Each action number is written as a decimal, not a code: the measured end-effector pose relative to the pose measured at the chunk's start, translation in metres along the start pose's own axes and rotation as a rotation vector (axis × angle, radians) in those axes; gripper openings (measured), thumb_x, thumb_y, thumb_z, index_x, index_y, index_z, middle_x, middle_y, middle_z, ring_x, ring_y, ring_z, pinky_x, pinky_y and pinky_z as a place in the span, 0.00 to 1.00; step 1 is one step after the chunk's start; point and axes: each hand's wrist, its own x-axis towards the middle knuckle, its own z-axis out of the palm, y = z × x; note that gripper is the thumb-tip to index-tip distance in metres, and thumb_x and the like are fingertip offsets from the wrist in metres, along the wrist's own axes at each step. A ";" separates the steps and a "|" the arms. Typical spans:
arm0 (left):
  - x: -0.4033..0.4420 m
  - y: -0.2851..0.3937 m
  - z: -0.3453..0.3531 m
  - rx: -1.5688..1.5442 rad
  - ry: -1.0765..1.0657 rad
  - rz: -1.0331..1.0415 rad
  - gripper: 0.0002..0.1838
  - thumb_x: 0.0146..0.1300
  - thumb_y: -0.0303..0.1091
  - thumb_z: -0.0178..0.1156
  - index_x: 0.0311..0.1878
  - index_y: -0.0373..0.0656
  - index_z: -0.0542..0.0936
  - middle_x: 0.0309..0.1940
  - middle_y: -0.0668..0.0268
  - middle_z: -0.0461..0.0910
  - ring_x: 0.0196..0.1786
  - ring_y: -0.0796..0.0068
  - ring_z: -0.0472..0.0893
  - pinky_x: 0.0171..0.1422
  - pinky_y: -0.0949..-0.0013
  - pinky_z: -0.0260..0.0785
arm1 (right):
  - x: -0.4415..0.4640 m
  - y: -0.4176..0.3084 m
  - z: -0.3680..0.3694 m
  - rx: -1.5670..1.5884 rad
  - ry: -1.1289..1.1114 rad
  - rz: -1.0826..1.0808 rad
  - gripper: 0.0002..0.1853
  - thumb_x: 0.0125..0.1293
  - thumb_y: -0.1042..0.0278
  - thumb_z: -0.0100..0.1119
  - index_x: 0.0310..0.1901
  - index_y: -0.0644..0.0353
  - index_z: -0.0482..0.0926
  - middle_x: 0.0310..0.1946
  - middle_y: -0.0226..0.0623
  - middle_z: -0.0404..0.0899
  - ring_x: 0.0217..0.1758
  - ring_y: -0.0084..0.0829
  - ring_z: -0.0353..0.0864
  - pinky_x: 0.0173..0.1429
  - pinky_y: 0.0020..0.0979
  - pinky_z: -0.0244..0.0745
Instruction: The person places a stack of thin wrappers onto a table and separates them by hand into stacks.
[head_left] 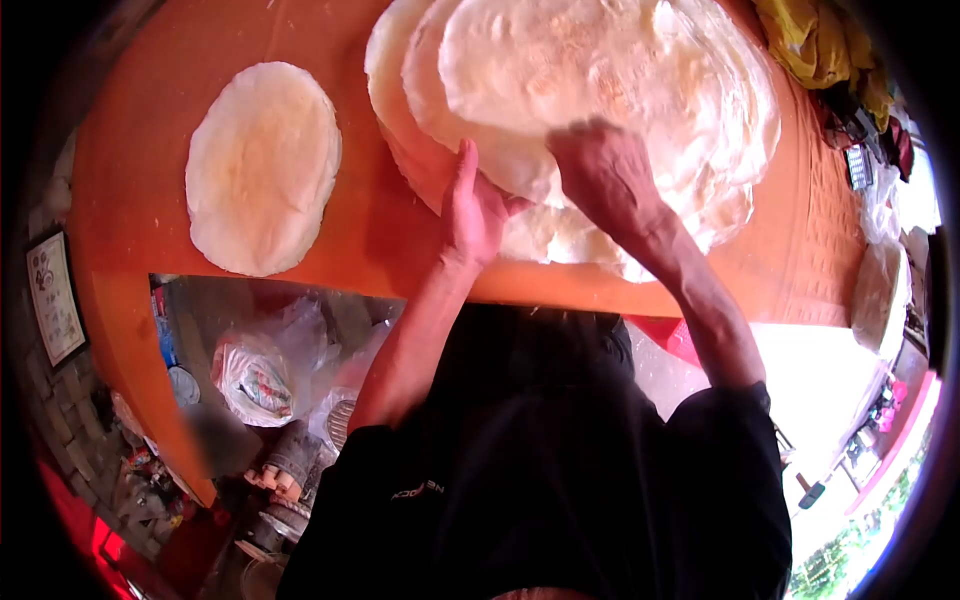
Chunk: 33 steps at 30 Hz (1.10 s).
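Note:
A large heap of overlapping thin flatbreads [640,90] covers the upper middle and right of the orange table [360,240]. My left hand [477,215] is at the heap's near left edge, thumb up and apart from the fingers, which reach partly under the bread's edge; whether they grip it is hidden. Over the near part of the heap, my right hand [603,170] is closed and slightly blurred, its fingertips turned away. A single oval flatbread [263,168] lies flat by itself to the left.
Yellow cloth or bags [805,40] and a small keypad device [858,167] are at the far right. Below the table's near edge are plastic bags [255,380] and metal machine parts [290,460]. A framed sheet [55,298] shows at the left.

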 end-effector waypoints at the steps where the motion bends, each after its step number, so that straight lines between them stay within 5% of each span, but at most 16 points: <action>1: -0.001 -0.001 0.004 -0.014 -0.014 0.036 0.36 0.66 0.64 0.45 0.63 0.43 0.66 0.58 0.62 0.74 0.55 0.65 0.77 0.57 0.58 0.71 | 0.011 -0.008 -0.011 0.003 0.023 -0.002 0.02 0.53 0.78 0.52 0.26 0.62 0.74 0.23 0.41 0.77 0.32 0.42 0.79 0.33 0.41 0.75; 11: -0.002 0.001 0.001 -0.046 0.015 0.006 0.31 0.67 0.62 0.46 0.57 0.44 0.72 0.52 0.66 0.77 0.55 0.72 0.76 0.55 0.64 0.70 | 0.025 -0.024 0.034 0.012 -0.006 -0.089 0.05 0.50 0.70 0.61 0.28 0.58 0.76 0.24 0.37 0.77 0.31 0.39 0.79 0.30 0.37 0.73; 13: -0.001 0.005 0.000 -0.165 0.032 -0.008 0.27 0.68 0.60 0.45 0.54 0.47 0.73 0.45 0.69 0.80 0.49 0.76 0.78 0.48 0.73 0.70 | 0.024 -0.031 0.043 0.071 -0.004 -0.120 0.07 0.51 0.69 0.62 0.31 0.60 0.78 0.25 0.37 0.78 0.33 0.39 0.80 0.32 0.36 0.75; 15: -0.002 0.014 -0.011 -0.109 -0.015 -0.074 0.31 0.68 0.61 0.45 0.59 0.42 0.71 0.48 0.64 0.79 0.52 0.66 0.78 0.51 0.65 0.73 | 0.001 -0.041 0.038 0.229 0.146 -0.137 0.16 0.52 0.70 0.64 0.44 0.62 0.78 0.40 0.43 0.81 0.48 0.43 0.81 0.50 0.38 0.77; 19: 0.003 0.006 -0.007 -0.139 0.006 -0.018 0.29 0.66 0.60 0.50 0.55 0.42 0.72 0.43 0.58 0.80 0.43 0.63 0.81 0.50 0.58 0.75 | -0.010 -0.011 0.046 0.033 0.220 -0.055 0.18 0.50 0.79 0.59 0.46 0.63 0.77 0.47 0.45 0.80 0.53 0.44 0.79 0.55 0.40 0.75; 22: -0.008 0.015 -0.012 -0.047 0.025 -0.002 0.26 0.68 0.54 0.51 0.56 0.40 0.71 0.41 0.57 0.80 0.43 0.63 0.81 0.51 0.60 0.75 | 0.011 0.013 0.020 -0.162 -0.070 0.018 0.07 0.54 0.77 0.53 0.34 0.56 0.77 0.25 0.38 0.79 0.25 0.35 0.79 0.25 0.34 0.74; 25: -0.031 0.021 -0.039 0.142 0.079 0.057 0.21 0.68 0.44 0.55 0.54 0.34 0.71 0.37 0.58 0.80 0.42 0.67 0.81 0.48 0.66 0.75 | 0.017 0.012 -0.052 -0.214 0.116 -0.014 0.07 0.53 0.76 0.52 0.29 0.52 0.79 0.19 0.38 0.77 0.18 0.35 0.77 0.20 0.35 0.70; 27: -0.053 0.021 -0.060 0.606 0.301 0.086 0.18 0.67 0.37 0.57 0.51 0.32 0.72 0.36 0.59 0.80 0.40 0.69 0.81 0.46 0.70 0.76 | 0.005 0.008 -0.052 -0.409 0.232 -0.133 0.04 0.56 0.74 0.51 0.30 0.52 0.74 0.19 0.33 0.70 0.19 0.31 0.70 0.22 0.31 0.62; 28: -0.058 0.019 -0.066 0.491 0.303 0.085 0.15 0.66 0.34 0.58 0.49 0.33 0.73 0.35 0.60 0.80 0.38 0.71 0.82 0.45 0.71 0.76 | 0.001 0.008 -0.050 -0.509 0.294 -0.194 0.03 0.57 0.73 0.51 0.30 0.51 0.71 0.20 0.31 0.66 0.19 0.29 0.66 0.22 0.29 0.58; 31: -0.064 0.010 -0.070 0.270 0.253 -0.046 0.11 0.68 0.34 0.56 0.48 0.38 0.74 0.38 0.62 0.81 0.40 0.71 0.82 0.47 0.70 0.76 | -0.032 0.005 0.015 -0.400 -0.008 -0.109 0.03 0.54 0.74 0.50 0.31 0.55 0.71 0.20 0.34 0.67 0.22 0.32 0.69 0.28 0.35 0.64; 32: -0.061 0.009 -0.071 0.267 0.213 -0.066 0.09 0.69 0.34 0.55 0.46 0.40 0.74 0.38 0.61 0.81 0.41 0.70 0.82 0.46 0.70 0.76 | -0.032 0.001 0.024 -0.142 -0.245 0.010 0.03 0.52 0.75 0.51 0.29 0.58 0.74 0.22 0.40 0.75 0.27 0.40 0.77 0.33 0.41 0.72; 33: -0.062 0.009 -0.071 0.263 0.219 -0.069 0.09 0.69 0.34 0.55 0.46 0.40 0.74 0.38 0.61 0.81 0.41 0.70 0.82 0.46 0.70 0.76 | -0.032 -0.004 0.026 -0.085 -0.156 0.039 0.04 0.51 0.76 0.52 0.28 0.59 0.77 0.24 0.43 0.79 0.34 0.44 0.81 0.37 0.44 0.76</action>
